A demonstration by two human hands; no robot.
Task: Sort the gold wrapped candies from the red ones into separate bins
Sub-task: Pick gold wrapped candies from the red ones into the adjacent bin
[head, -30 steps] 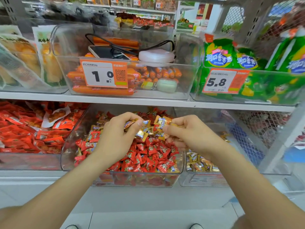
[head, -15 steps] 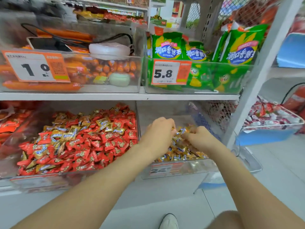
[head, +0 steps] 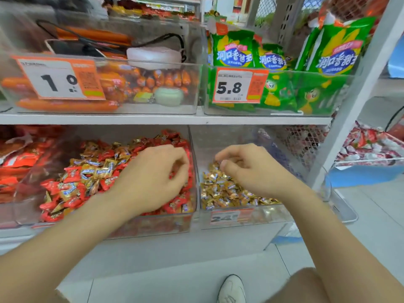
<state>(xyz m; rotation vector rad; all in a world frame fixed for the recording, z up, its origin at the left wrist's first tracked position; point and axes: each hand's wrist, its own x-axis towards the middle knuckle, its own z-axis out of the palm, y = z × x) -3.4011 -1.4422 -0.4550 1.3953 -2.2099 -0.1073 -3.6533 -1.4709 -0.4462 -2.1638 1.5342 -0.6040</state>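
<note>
Mixed candy bin (head: 153,226) left; sorted candy bin (head: 264,215) right.

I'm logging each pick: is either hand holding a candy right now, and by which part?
Cannot tell. The left hand curls over the mixed candies, the right hand over the gold candies; curled fingers hide any hold.

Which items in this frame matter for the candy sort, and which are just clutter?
Job:
left hand
right hand
mixed bin
red candies
gold candies
gold bin

Lying about:
sausages
green snack bags
price tags
red packets, far left
shoe
</note>
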